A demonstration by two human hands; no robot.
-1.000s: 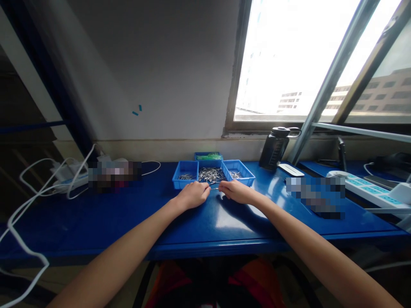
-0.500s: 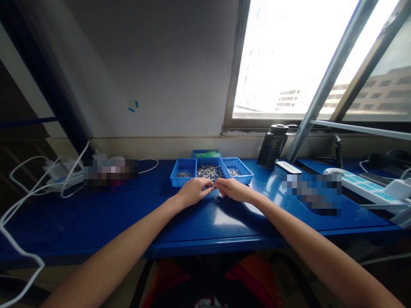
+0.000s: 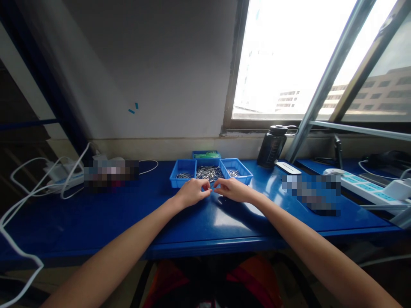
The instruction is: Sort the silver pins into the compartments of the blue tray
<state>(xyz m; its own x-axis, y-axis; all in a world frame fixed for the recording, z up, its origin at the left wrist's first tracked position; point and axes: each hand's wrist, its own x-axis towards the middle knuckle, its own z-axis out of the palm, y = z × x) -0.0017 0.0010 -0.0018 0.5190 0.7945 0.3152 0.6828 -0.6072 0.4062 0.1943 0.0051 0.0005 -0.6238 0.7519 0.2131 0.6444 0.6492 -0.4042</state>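
Head-worn camera: two bare hands are held fingertips toward each other, slightly apart, above a glossy blue table [image 3: 96,214]. A small bright piece [image 3: 210,189] lies at the tips of the left hand [image 3: 192,191], on the side facing the right hand [image 3: 233,189], so the left hand is nearer. Its long axis is too small to be made out. By the left thumb and index finger, bent into a ring, the piece appears to be lightly pinched. The right thumb and index finger are curved with their tips close; whether anything is held there cannot be told.

Just beyond the left hand a blue plastic left tray [image 3: 177,183] is placed, and beyond the right hand a matching right tray [image 3: 245,179]; both are rectangular, with thin scatterings of slender metal pieces. Past the gap between the hands, a middle tray [image 3: 208,162] is heaped with a shiny, tangled metal pile [image 3: 209,173]. Farther off, crinkled green material [image 3: 211,154] is held in a back tray [image 3: 195,155]. Beyond the right hand, to its right, a dark ribbed-looking bottle [image 3: 272,147] is seen upright.
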